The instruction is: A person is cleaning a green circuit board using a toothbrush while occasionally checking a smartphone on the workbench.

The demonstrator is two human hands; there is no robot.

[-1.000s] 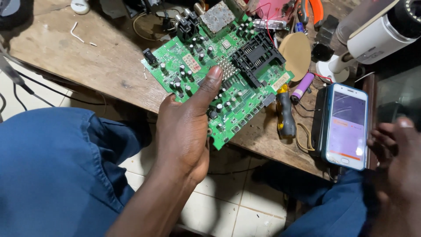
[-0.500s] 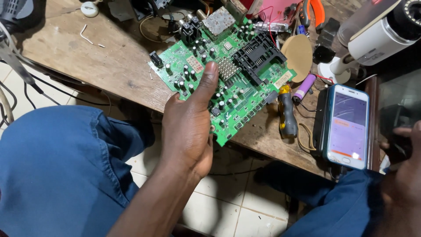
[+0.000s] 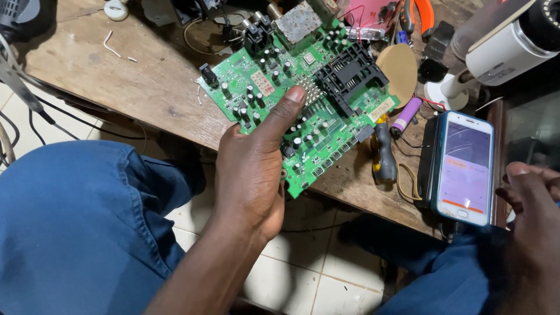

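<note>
The left hand (image 3: 248,175) held a green circuit board (image 3: 303,93) by its near edge, raised at a tilt over the front of the wooden bench (image 3: 116,76). The thumb lay stretched flat across the top face, its tip beside the small finned heatsink (image 3: 312,92) near the middle of the board. The other fingers were hidden beneath the board, so the grip was a clamp between the thumb above and the fingers below; how far they were spread could not be told. The board's far end, with a black socket (image 3: 349,74) and a grey metal can (image 3: 298,22), reached over the clutter at the back of the bench.

The right hand (image 3: 534,233) was at the lower right edge of view, just beside a phone (image 3: 465,168) with a lit screen that lay on the bench. Its fingers (image 3: 525,175) were loosely curled and held nothing visible; whether they touched the phone's edge could not be told. Between the board and the phone lay a screwdriver (image 3: 382,154) with a black and yellow handle, and a purple cell (image 3: 406,114). A white camera (image 3: 501,46) stood at the upper right.
</note>
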